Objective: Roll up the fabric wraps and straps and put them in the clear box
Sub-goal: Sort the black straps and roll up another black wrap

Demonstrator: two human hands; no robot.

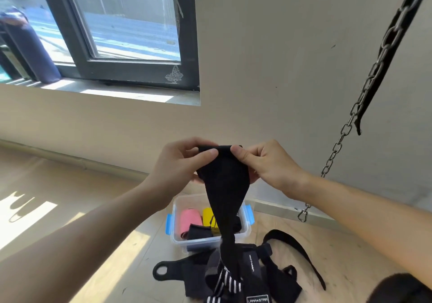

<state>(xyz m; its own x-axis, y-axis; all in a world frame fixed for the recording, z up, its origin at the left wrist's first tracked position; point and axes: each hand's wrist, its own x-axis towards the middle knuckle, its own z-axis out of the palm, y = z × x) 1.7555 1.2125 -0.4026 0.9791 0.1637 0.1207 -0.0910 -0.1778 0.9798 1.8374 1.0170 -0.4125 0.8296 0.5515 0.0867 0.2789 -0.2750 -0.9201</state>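
Wrap [224,185], black and twisted, hangs down before the box [174,237]. Left fingers [205,155] and right fingers [240,153] pinch its rolled top.

Pretty bright. Sun is let in through the window [131,22], blown-out patches are thrown along the floor's [77,185] left edge; straight lines are bent by the lens.
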